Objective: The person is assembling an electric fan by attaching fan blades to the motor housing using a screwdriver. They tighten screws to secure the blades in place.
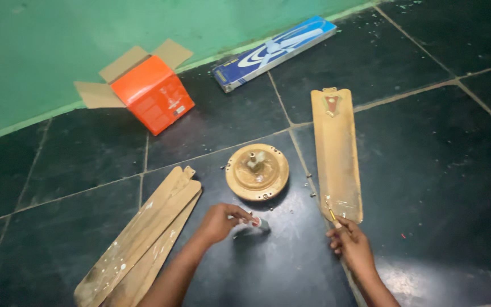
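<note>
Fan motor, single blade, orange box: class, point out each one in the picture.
Fan motor (pixel 257 171), head view, round top.
Single blade (pixel 336 153), head view, mid-length.
Orange box (pixel 150 94), head view, front face.

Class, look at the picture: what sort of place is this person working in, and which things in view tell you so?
Probably the floor of a room in a home or small workshop. The dark tiled floor meets a green painted wall, and a ceiling fan lies in parts: motor housing, single blade, stacked blades, beside an open orange box.
</note>
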